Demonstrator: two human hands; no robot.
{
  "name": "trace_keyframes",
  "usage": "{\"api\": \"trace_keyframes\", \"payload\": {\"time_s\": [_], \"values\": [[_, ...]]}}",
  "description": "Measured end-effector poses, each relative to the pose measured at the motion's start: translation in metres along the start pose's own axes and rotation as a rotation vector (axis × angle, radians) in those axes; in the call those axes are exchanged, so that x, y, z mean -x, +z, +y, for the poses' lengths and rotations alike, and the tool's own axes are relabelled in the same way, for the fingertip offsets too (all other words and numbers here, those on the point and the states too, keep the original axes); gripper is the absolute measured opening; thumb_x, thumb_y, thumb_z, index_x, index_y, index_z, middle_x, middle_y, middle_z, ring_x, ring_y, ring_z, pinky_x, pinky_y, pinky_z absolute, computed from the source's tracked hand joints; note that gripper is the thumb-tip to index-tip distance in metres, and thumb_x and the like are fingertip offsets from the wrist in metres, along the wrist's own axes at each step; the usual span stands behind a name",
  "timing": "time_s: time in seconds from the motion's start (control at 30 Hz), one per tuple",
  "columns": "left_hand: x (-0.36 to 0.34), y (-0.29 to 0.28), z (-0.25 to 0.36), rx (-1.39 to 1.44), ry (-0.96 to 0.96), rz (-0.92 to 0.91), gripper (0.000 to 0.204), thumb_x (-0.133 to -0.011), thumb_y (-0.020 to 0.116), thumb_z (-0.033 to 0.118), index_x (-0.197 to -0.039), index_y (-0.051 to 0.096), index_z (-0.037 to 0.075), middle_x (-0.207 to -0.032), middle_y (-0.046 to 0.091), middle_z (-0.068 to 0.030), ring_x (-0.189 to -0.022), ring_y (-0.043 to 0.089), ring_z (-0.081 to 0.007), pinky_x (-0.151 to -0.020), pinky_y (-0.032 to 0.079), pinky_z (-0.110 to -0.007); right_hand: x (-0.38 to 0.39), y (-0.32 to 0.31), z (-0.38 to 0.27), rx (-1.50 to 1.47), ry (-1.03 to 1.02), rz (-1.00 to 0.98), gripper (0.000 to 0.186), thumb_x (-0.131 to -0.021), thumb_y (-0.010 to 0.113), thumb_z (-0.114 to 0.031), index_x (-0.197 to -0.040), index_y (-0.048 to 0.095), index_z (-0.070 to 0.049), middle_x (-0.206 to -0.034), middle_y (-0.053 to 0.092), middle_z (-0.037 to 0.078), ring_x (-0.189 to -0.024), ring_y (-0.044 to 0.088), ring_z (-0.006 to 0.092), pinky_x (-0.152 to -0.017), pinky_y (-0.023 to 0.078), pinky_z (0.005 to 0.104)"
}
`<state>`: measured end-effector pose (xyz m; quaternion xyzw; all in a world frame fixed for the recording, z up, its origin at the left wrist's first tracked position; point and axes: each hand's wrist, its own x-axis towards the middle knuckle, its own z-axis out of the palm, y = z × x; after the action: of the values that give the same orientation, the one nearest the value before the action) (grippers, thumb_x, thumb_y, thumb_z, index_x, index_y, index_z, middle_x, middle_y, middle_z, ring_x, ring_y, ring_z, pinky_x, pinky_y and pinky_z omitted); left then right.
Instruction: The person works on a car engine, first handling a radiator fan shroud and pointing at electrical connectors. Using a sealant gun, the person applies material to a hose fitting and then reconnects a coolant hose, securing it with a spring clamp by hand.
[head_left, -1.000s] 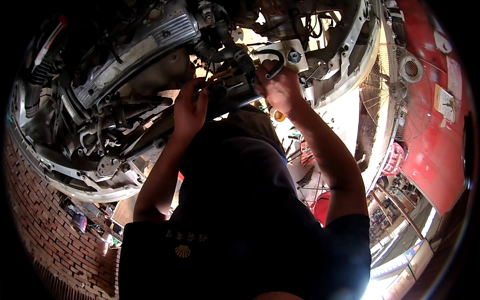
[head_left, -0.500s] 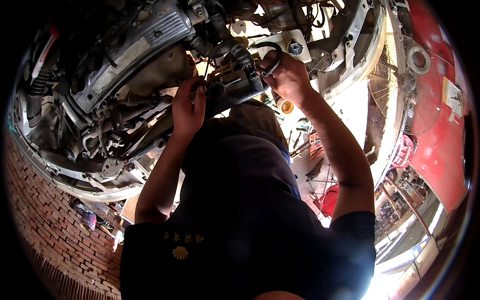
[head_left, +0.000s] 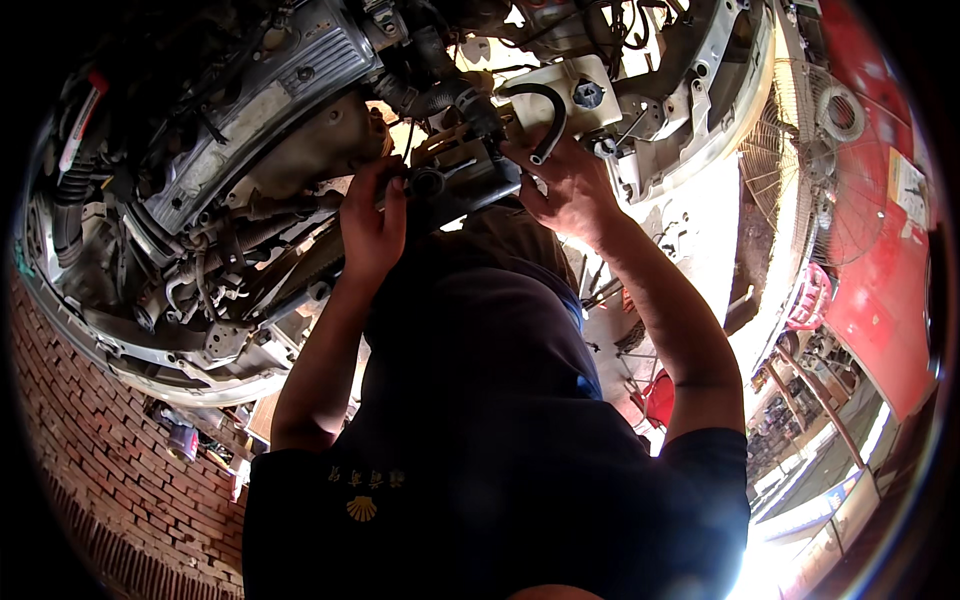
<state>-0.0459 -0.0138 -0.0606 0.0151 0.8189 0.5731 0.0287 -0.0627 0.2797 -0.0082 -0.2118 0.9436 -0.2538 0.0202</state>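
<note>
A dark radiator point(head_left: 470, 190) with a round filler neck lies in front of my body at the front of an open engine bay. My left hand point(head_left: 372, 222) grips its left part, thumb raised beside the neck and the other fingers partly hidden. At its right end, my right hand point(head_left: 572, 190) has its thumb and fingers around the corner. A thick black radiator hose point(head_left: 478, 108) meets the radiator near those fingers. The thin black hose point(head_left: 555, 110) curves down over my right hand, its open end free. Behind it sits a whitish coolant tank point(head_left: 545, 85) with a dark cap point(head_left: 588, 94).
The engine with its ribbed grey cover point(head_left: 290, 100) fills the far left. A pale body edge point(head_left: 700, 150) curves along the right. Beyond are a wire fan guard point(head_left: 785, 150), a red panel point(head_left: 880, 290) and a red stool-like thing point(head_left: 658, 398). Brick paving point(head_left: 110, 410) lies at left.
My right hand has shifted down off the thin hose onto the radiator's right end. The hose now hangs straighter, its end lower. My left hand has barely moved.
</note>
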Motion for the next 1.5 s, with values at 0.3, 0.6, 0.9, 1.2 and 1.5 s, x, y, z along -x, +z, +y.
{"api": "trace_keyframes", "payload": {"time_s": [0.3, 0.6, 0.9, 1.2, 1.5], "values": [[-0.002, -0.001, 0.002, -0.057, 0.066, 0.004, 0.022, -0.104, 0.059, 0.010, -0.122, 0.066, 0.000, -0.106, 0.073, -0.0171, -0.096, 0.073, -0.0291, -0.084, 0.056, -0.037, -0.010, -0.005, 0.015, -0.110, -0.041, 0.071, 0.043, -0.082, 0.069, -0.004, -0.123, 0.074, -0.017, -0.116, 0.067, 0.009, -0.095, 0.073, 0.0280, -0.082, 0.064, 0.0389], [0.001, -0.001, 0.002, -0.056, 0.039, 0.014, 0.023, -0.104, 0.058, 0.010, -0.123, 0.065, 0.000, -0.107, 0.073, -0.0175, -0.097, 0.073, -0.0300, -0.086, 0.056, -0.037, -0.017, 0.001, 0.019, -0.144, 0.055, -0.100, 0.043, -0.081, 0.065, -0.004, -0.122, 0.070, -0.016, -0.112, 0.065, 0.010, -0.095, 0.072, 0.0320, -0.083, 0.062, 0.0428], [-0.001, -0.001, 0.007, -0.053, 0.015, 0.007, 0.022, -0.104, 0.058, 0.009, -0.122, 0.066, 0.000, -0.105, 0.074, -0.0162, -0.095, 0.073, -0.0287, -0.085, 0.056, -0.037, -0.022, 0.004, 0.024, -0.165, 0.071, -0.144, 0.036, -0.082, 0.066, -0.004, -0.117, 0.068, -0.013, -0.112, 0.065, 0.010, -0.099, 0.071, 0.0321, -0.084, 0.062, 0.0428], [-0.001, 0.000, 0.004, -0.057, 0.025, 0.004, 0.023, -0.103, 0.059, 0.010, -0.123, 0.065, 0.000, -0.106, 0.073, -0.0167, -0.096, 0.073, -0.0306, -0.085, 0.056, -0.038, -0.029, 0.000, 0.025, -0.142, 0.011, -0.045, 0.041, -0.073, 0.074, -0.005, -0.113, 0.067, -0.013, -0.112, 0.065, 0.007, -0.097, 0.071, 0.0313, -0.080, 0.063, 0.0418], [0.000, 0.000, -0.002, -0.044, 0.029, 0.007, 0.024, -0.103, 0.059, 0.009, -0.124, 0.065, -0.001, -0.106, 0.073, -0.0177, -0.095, 0.072, -0.0312, -0.086, 0.055, -0.038, -0.030, -0.006, 0.018, -0.154, 0.014, -0.116, 0.042, -0.070, 0.074, -0.005, -0.110, 0.069, -0.015, -0.113, 0.064, 0.008, -0.103, 0.068, 0.0333, -0.084, 0.060, 0.0441]]}}
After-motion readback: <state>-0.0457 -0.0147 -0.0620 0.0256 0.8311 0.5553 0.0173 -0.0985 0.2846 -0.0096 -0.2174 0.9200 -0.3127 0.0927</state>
